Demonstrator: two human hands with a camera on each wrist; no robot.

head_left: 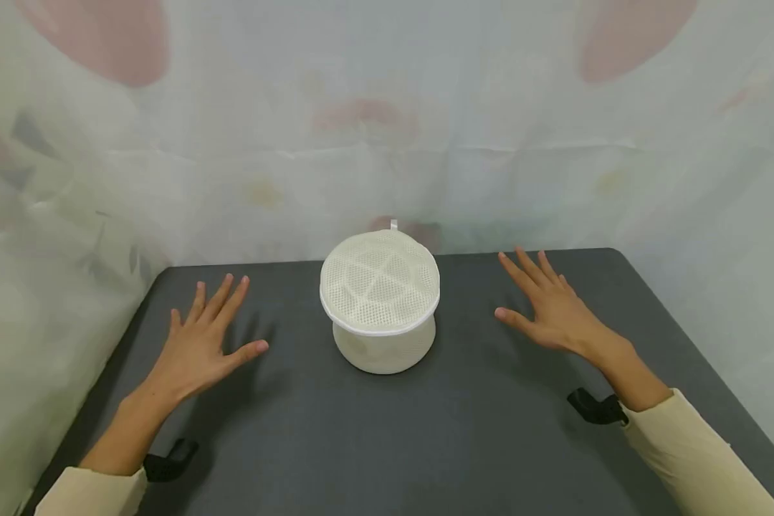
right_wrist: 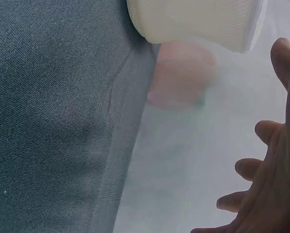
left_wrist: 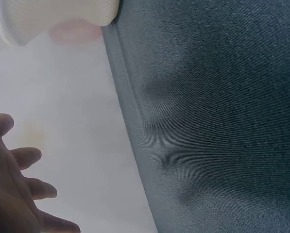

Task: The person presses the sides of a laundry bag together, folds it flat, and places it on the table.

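Observation:
A round white mesh pouch (head_left: 380,301) stands upright at the middle back of a dark grey table (head_left: 387,444), with a flat netted top and a small loop at its far edge. My left hand (head_left: 203,340) hovers flat over the table to its left, fingers spread, holding nothing. My right hand (head_left: 548,304) is spread the same way to its right. Both are a hand's width from the pouch. The left wrist view shows the pouch (left_wrist: 57,17) at the top and fingers (left_wrist: 18,187) at the lower left. The right wrist view shows the pouch (right_wrist: 198,22) and fingers (right_wrist: 268,179).
A pale, translucent sheet with faint pink blotches (head_left: 387,129) hangs close behind and around the table. Black wrist straps (head_left: 596,408) (head_left: 168,462) sit at both cream sleeves. The table's rounded far corners lie near the sheet.

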